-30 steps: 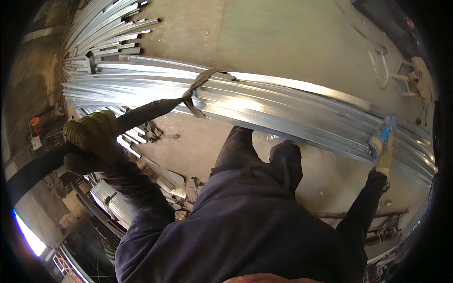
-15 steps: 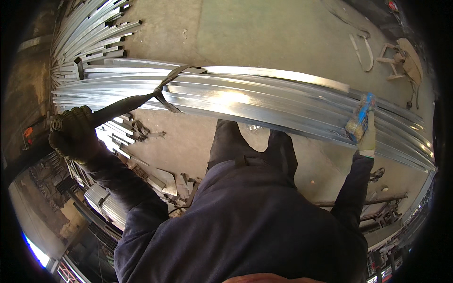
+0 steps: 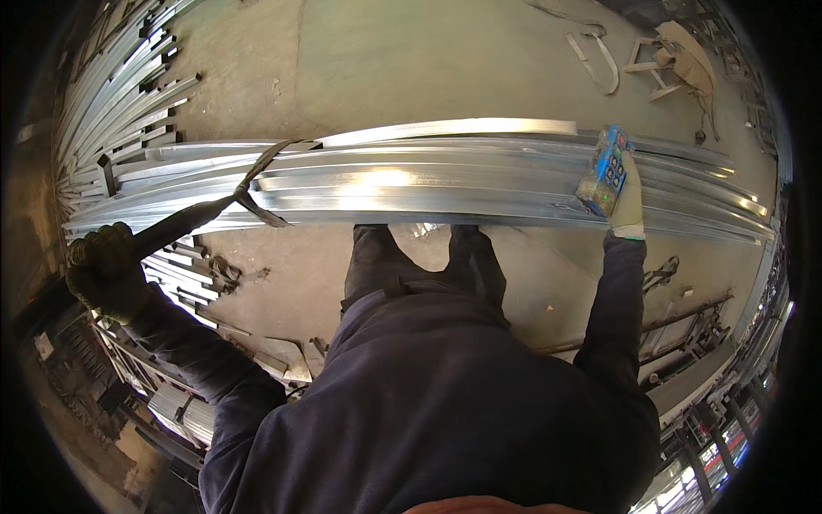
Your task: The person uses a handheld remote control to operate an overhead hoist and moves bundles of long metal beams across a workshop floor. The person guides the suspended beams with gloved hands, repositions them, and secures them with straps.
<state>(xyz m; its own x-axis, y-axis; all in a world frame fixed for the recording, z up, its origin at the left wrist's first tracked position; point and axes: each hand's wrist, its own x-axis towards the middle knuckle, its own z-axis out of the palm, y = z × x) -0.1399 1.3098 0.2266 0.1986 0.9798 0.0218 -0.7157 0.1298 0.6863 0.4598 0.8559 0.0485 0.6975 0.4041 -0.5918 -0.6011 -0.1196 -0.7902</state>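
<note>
The left hand [image 3: 107, 270], in a dark, ribbed work glove, is closed round the strap [image 3: 184, 227], fingers curled over it at the left of the view. From the fist the strap runs taut up and to the right to the bars [image 3: 411, 184], where it narrows and forks into a loop round them; on the other side of the fist it goes on, dark, toward the lower left rim

The bars are long, silvery and bundled, lying crosswise in front of the person's legs [image 3: 475, 261], with a bright patch of light near their middle. One bar at the far edge stops short, well before the right ends of the others

The right hand [image 3: 631, 206], in a pale glove, holds the remote [image 3: 606, 171], a blue box with dark buttons and a grubby near end. It is over the right part of the bars (whether it touches them, I cannot tell). The thumb's place on the buttons is too small to make out

More bars [image 3: 120, 103] fan out at the upper left. On the floor [image 3: 402, 68], at the upper right, a pale band [image 3: 611, 77] lies near a stool [image 3: 640, 67] with a tan cloth [image 3: 689, 62] over it
</note>
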